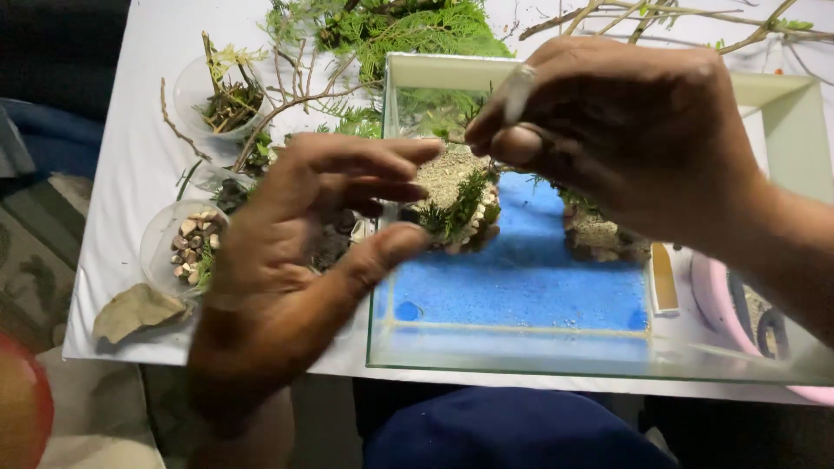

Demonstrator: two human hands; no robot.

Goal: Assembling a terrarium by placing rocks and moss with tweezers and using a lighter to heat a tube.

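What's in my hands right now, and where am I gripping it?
The right hand pinches something small and thin at its fingertips; what it is cannot be told. The left hand holds nothing, fingers spread open.

This looks like a home, with a hobby corner set up for craft work. A white surface (130, 174) carries a glass tank (521, 347) with blue sand, clear plastic cups of pebbles (187, 247) and twigs (226, 100), loose green sprigs (408, 30) and a dry leaf (135, 313). A patterned rug (35, 252) covers the floor beside it.
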